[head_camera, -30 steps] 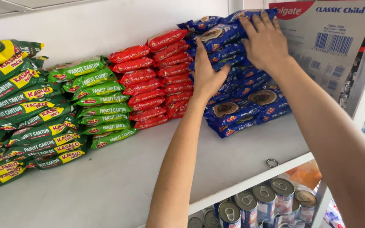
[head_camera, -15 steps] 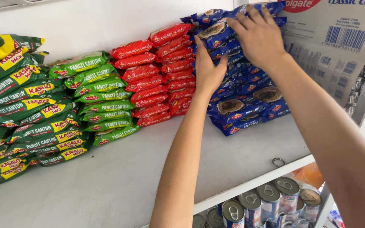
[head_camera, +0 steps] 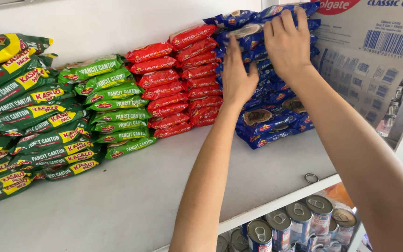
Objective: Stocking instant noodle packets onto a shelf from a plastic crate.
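A tall stack of blue noodle packets [head_camera: 276, 119] stands on the white shelf [head_camera: 131, 200], just beside the red packets. The packets lie flat, glossy, slightly askew; the topmost ones sit under both hands.

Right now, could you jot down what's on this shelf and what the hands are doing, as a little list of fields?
Left hand: flat against the front of the blue packet stack
Right hand: on the top blue packets
Beside the blue stack: red packets, then green packets
Far left: dark green packets
Right of the stack: cardboard box
Shelf: white, a small metal ring near its edge
Below: tin cans
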